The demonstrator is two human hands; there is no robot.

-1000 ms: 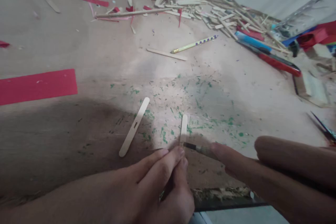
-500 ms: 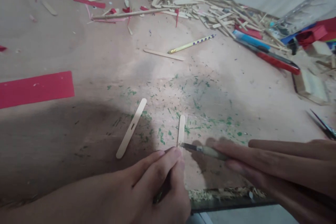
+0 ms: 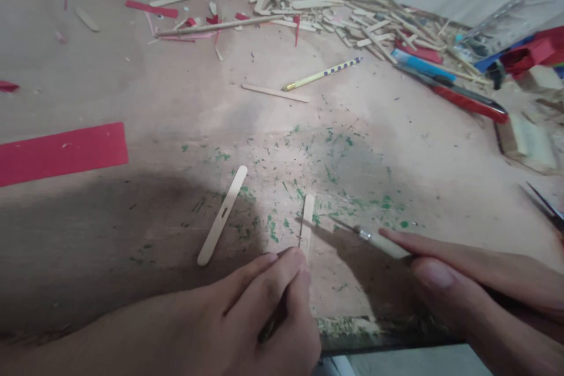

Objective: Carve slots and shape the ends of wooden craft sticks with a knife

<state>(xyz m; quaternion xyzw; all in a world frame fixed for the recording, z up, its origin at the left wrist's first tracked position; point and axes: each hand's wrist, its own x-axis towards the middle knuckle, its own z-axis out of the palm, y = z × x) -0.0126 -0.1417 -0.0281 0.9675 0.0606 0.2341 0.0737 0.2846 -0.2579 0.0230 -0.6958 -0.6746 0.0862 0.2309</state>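
Observation:
My left hand point(image 3: 277, 299) is closed on the near end of a popsicle stick point(image 3: 308, 214), pressing it to the wooden table near the front edge. The stick's far half shows, and fine marks cross it just beyond my fingertips. In my right hand point(image 3: 467, 282) is a craft knife point(image 3: 381, 244) with a pale handle, gripped between thumb and fingers. Its thin blade points left, raised off the table and apart from the stick. To the left lies a second popsicle stick point(image 3: 222, 215) with a small slot cut in its middle.
A red paper strip point(image 3: 66, 153) lies at the left. Farther back are a patterned pencil point(image 3: 324, 74) and a thin wooden stick point(image 3: 275, 93). Loose sticks point(image 3: 317, 6) pile along the back, with a red-and-black cutter point(image 3: 471, 103) and wood blocks point(image 3: 526, 144) at the right.
My right hand has lifted the craft knife off the stick and drawn it back to the right. My left hand keeps its hold on the stick.

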